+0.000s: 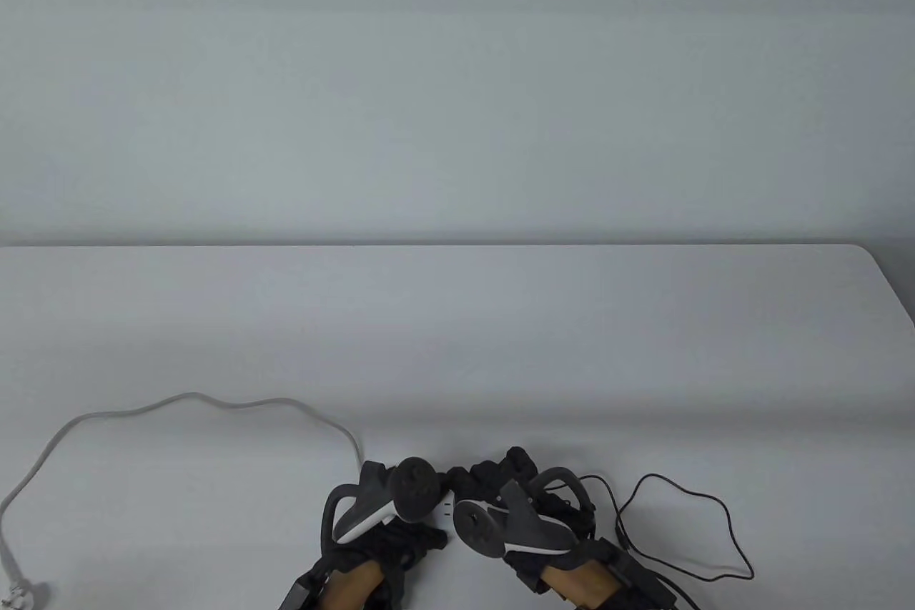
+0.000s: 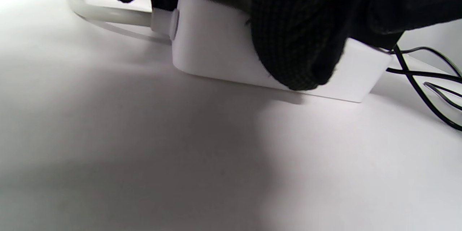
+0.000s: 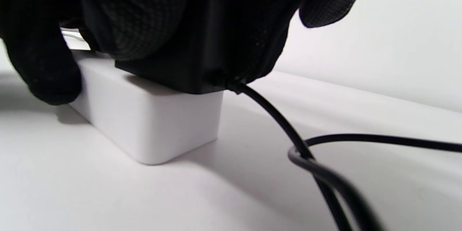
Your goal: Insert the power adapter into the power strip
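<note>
Near the tabletop's point(image 1: 643, 352) front edge, left hand point(image 2: 296, 36) grips the white power strip point(image 3: 144, 122); right hand point(image 3: 151, 14) holds the black adapter point(image 3: 180, 75) seated on top at its end.

I see the power strip point(image 3: 151, 122), a white rounded block, lying flat on the worktop point(image 1: 500, 352) near its front edge. Its pale grey cord point(image 1: 193, 399) loops away to the left, ending in a plug point(image 1: 21, 592) by the left edge. The power adapter point(image 3: 187, 75), a black box, sits on the strip's top at its right end; its thin black cable point(image 1: 686, 517) coils off to the right.
</note>
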`<state>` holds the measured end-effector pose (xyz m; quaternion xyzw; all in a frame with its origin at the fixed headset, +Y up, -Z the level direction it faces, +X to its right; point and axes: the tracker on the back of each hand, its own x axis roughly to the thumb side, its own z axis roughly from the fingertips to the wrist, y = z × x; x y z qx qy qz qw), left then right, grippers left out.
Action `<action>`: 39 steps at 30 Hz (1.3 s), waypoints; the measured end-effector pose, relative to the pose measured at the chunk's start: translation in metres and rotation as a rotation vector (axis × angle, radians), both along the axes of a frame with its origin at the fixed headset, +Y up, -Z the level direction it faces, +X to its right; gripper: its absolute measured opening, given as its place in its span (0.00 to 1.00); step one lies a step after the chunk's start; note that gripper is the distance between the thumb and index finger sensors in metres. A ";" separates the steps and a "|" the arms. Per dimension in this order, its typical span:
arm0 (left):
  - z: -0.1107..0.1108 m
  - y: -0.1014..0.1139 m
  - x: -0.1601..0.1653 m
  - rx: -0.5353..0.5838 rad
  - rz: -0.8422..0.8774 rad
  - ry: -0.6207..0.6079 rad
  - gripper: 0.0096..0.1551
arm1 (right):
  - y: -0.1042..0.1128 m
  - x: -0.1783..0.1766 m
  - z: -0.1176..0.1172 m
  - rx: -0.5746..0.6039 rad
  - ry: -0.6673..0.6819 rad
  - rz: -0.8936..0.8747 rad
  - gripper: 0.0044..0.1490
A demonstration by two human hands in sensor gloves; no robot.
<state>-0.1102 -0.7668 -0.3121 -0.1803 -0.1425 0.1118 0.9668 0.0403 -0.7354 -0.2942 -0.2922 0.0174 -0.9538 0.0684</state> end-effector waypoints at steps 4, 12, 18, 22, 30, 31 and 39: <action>0.000 -0.001 0.000 0.003 0.004 -0.005 0.47 | -0.001 0.002 0.000 -0.011 -0.009 -0.016 0.44; -0.004 0.011 -0.011 -0.041 0.016 -0.037 0.50 | 0.001 0.035 -0.019 -0.224 -0.078 -0.286 0.57; -0.006 0.029 -0.052 0.042 0.103 0.124 0.50 | 0.008 0.078 -0.037 -0.178 -0.262 -0.410 0.56; -0.006 0.031 -0.079 0.098 0.155 0.254 0.48 | 0.001 0.099 -0.045 -0.165 -0.350 -0.410 0.58; -0.005 0.032 -0.101 0.183 0.155 0.411 0.52 | -0.005 0.107 -0.048 -0.125 -0.387 -0.294 0.60; -0.006 0.032 -0.102 0.187 0.145 0.422 0.52 | -0.006 0.108 -0.049 -0.121 -0.390 -0.281 0.60; -0.010 0.026 -0.104 0.141 0.087 0.427 0.53 | -0.011 0.110 -0.052 -0.137 -0.397 -0.242 0.60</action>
